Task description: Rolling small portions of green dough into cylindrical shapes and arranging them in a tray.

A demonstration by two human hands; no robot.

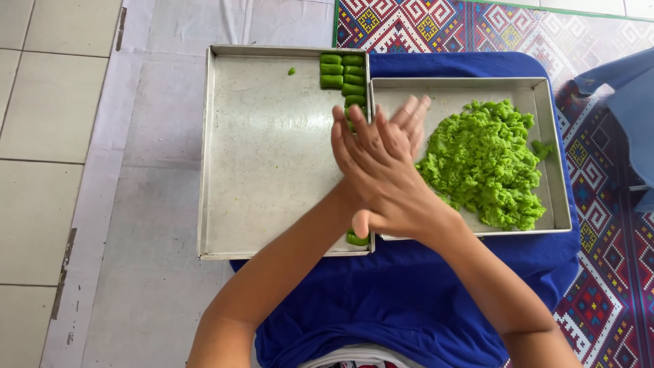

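We press our flat right hand [385, 174] over the left hand [409, 116], rolling a green dough piece [356, 238] between the open palms above two metal trays [266, 157].

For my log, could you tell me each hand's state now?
Left hand: open, flat beneath the right.
Right hand: open, pressed on the left; green dough piece shows below.

Two metal trays [272, 157] [555, 170]; one green dough heap [487, 160]; at least eight green rolls [343, 73]; two hands [381, 170].
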